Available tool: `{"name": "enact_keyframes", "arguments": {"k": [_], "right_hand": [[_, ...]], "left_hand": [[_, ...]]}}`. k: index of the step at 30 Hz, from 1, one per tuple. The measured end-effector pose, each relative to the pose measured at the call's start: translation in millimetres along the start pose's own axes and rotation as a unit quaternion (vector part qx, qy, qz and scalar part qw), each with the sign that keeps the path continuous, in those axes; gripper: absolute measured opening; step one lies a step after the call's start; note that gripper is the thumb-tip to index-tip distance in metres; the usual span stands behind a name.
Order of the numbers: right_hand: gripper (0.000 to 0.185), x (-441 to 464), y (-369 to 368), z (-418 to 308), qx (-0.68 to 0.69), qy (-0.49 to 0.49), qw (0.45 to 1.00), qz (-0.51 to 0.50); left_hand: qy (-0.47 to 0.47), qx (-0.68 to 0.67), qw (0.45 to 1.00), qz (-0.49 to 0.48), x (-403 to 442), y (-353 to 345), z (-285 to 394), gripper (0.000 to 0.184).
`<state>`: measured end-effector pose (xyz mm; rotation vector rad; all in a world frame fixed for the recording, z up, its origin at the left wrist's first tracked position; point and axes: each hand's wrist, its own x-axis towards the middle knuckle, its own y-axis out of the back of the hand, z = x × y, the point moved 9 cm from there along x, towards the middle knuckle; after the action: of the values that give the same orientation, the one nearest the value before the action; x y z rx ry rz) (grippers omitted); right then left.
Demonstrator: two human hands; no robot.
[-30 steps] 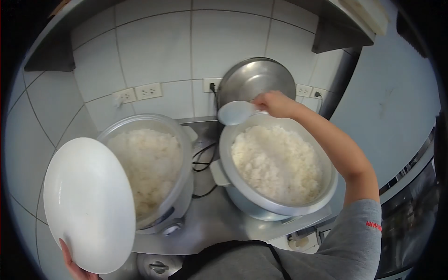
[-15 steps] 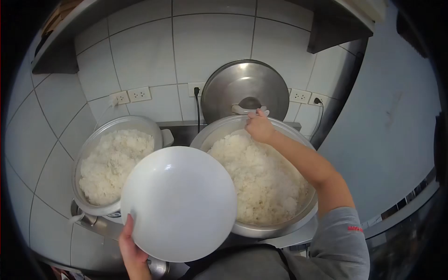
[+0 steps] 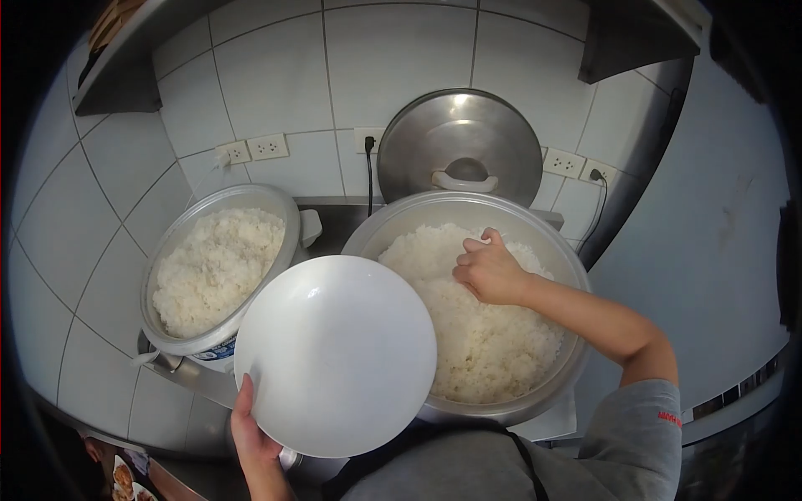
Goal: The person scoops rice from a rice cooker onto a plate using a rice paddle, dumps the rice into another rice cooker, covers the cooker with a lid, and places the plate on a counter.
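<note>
My left hand (image 3: pixel 253 430) is closed on the lower left rim of a large white plate (image 3: pixel 336 357). Its bare face is turned up toward me, in front of the two rice pots. Over the right pot (image 3: pixel 576 367), which is heaped with steaming white rice (image 3: pixel 493 355), is my right hand (image 3: pixel 493 271). Its fingers are curled; whatever they may hold is hidden or too small to make out. Behind that pot a round metal lid (image 3: pixel 459 138) with a pale handle leans upright against the tiled wall.
At left stands a smaller tilted pot (image 3: pixel 150 296) full of rice (image 3: pixel 219 271). Wall sockets (image 3: pixel 267 147) and a plugged-in black cord (image 3: pixel 370 179) are behind. Shelf brackets (image 3: pixel 639 46) jut out above. Plated food (image 3: pixel 124 478) shows at the lower left edge.
My right hand has moved from in front of the lid handle down and toward me, over the rice. My left hand still holds the plate. The view has shifted slightly.
</note>
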<state>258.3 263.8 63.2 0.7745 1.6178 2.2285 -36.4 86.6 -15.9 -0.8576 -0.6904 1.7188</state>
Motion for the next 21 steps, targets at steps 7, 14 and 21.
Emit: {"name": "enact_keyframes", "arguments": {"k": [7, 14, 21], "right_hand": [[0.013, -29.9, 20.8, -25.5, 0.028, -0.017, 0.999, -0.031], [0.009, -73.3, -9.9, -1.4, 0.175, -0.166, 0.957, -0.16], [0.02, -114.4, -36.6, 38.4, 0.435, -0.336, 0.804, -0.228]], "left_hand": [[0.001, -0.003, 1.0, 0.014, 4.1, -6.1, 0.8, 0.047], [-0.007, -0.017, 1.0, -0.019, 7.2, -0.3, 6.1, 0.045], [-0.024, 0.004, 0.998, -0.055, 5.1, 3.1, 6.4, 0.05]]}}
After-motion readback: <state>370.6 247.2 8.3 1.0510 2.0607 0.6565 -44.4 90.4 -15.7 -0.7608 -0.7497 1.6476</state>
